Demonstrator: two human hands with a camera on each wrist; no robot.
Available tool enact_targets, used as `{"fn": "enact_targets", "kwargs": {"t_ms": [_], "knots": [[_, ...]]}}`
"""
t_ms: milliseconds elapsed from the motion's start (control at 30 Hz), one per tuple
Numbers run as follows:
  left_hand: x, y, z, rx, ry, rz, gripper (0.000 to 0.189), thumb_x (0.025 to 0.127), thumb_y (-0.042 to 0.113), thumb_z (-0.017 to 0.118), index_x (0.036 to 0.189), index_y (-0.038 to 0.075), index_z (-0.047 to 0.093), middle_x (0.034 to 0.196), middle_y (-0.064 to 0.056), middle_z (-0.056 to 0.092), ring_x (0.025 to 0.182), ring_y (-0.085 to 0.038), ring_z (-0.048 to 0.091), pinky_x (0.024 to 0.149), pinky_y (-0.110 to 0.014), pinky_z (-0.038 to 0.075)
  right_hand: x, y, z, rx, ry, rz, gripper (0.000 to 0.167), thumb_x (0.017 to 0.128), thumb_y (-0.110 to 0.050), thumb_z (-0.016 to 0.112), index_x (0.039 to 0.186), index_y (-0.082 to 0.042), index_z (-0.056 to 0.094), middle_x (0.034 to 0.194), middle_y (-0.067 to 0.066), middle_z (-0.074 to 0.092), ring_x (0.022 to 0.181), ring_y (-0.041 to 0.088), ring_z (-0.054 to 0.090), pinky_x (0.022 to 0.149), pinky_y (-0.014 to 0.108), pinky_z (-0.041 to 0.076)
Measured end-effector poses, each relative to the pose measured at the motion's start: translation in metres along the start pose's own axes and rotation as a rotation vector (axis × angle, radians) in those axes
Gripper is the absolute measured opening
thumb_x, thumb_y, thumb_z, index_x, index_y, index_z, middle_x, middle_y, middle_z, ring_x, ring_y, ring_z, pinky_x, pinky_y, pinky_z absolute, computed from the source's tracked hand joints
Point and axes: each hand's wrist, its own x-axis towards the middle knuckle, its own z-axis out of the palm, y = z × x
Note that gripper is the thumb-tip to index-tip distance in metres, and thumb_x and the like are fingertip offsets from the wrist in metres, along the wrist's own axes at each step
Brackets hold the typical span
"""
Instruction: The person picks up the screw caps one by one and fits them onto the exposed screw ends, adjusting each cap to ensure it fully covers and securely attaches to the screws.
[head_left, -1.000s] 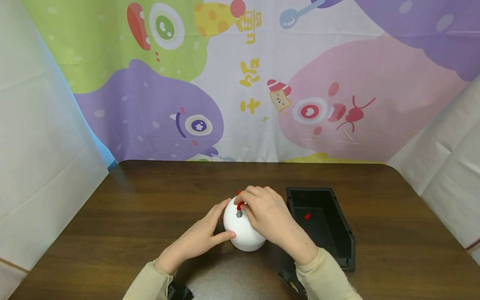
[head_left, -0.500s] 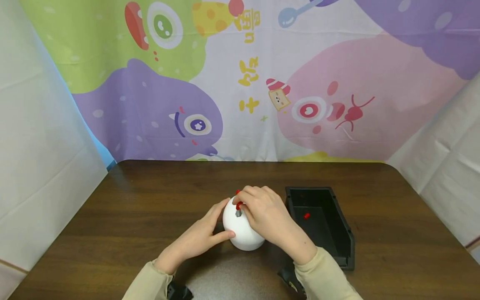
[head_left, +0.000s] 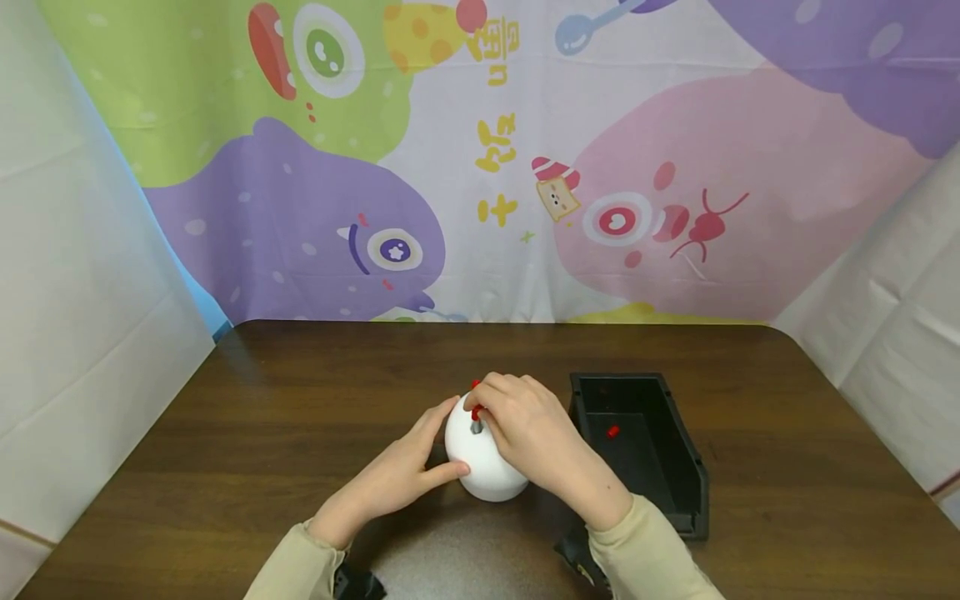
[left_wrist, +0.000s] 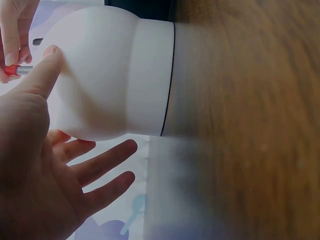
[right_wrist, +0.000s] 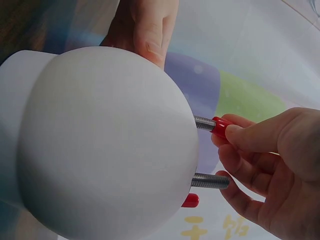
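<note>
A white rounded dome (head_left: pixel 489 468) on a short collar base stands on the table. Threaded metal studs stick out of its top. My right hand (head_left: pixel 534 437) pinches a small red cap (right_wrist: pixel 219 127) at the end of one stud, between thumb and forefinger. Beside it, a bare stud (right_wrist: pixel 210 181) nearly touches another fingertip of that hand, and a further red cap (right_wrist: pixel 191 200) shows past the dome's edge. My left hand (head_left: pixel 397 477) rests on the dome's left side, thumb in front, with its other fingers spread and mostly straight in the left wrist view.
A black tray (head_left: pixel 696 475) stands right of the dome, close to my right forearm, with one red cap (head_left: pixel 613 431) lying in it. The brown wooden table (head_left: pixel 315 392) ends at a cartoon-printed curtain (head_left: pixel 495 275) behind. White cloth hangs on both sides.
Almost nothing differs. The head view has shifted very slightly; both hands keep their places, and the right fingers stay at the same red cap with barely visible motion.
</note>
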Motion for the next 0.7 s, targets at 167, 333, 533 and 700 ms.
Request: {"fn": "enact_targets", "kwargs": {"t_ms": [167,333,533,700], "knots": [[0.0000,0.0002,0.0000,0.005,-0.003,-0.006,0.081,0.081,0.061,0.052,0.143,0.039,0.005,0.145,0.011,0.023,0.125,-0.014,0.041,0.094,-0.039,0.041,0.0000,-0.0002,0.0021,-0.009,0.008,-0.021,0.006,0.082,-0.006,0.066,0.085,-0.012,0.066,0.083,-0.003,0.061,0.074,0.012,0.058,0.066,0.026,0.044],[-0.0001,0.0010,-0.0004,0.008,-0.003,-0.015,0.081,0.081,0.061,0.052,0.144,0.039,0.005,0.145,0.011,0.023,0.124,-0.014,0.041,0.094,-0.039,0.041,0.0001,-0.0002,0.0041,-0.026,0.014,-0.041,0.006,0.082,-0.005,0.065,0.084,-0.011,0.065,0.081,-0.003,0.060,0.072,0.012,0.057,0.064,0.025,0.043],[0.0000,0.0012,-0.0006,-0.001,-0.005,-0.014,0.081,0.081,0.061,0.052,0.143,0.039,0.005,0.145,0.011,0.024,0.123,-0.014,0.042,0.093,-0.039,0.042,-0.0001,-0.0003,0.0048,-0.030,0.026,-0.049,0.007,0.081,-0.004,0.066,0.084,-0.011,0.065,0.080,-0.003,0.060,0.070,0.012,0.057,0.063,0.025,0.042],[0.0000,0.0010,-0.0003,-0.008,-0.004,-0.013,0.081,0.081,0.061,0.052,0.143,0.040,0.005,0.145,0.011,0.023,0.124,-0.014,0.042,0.093,-0.040,0.041,-0.0004,-0.0008,0.0054,-0.039,0.037,-0.060,0.007,0.081,-0.004,0.065,0.082,-0.011,0.065,0.079,-0.003,0.060,0.067,0.012,0.057,0.063,0.025,0.042]]}}
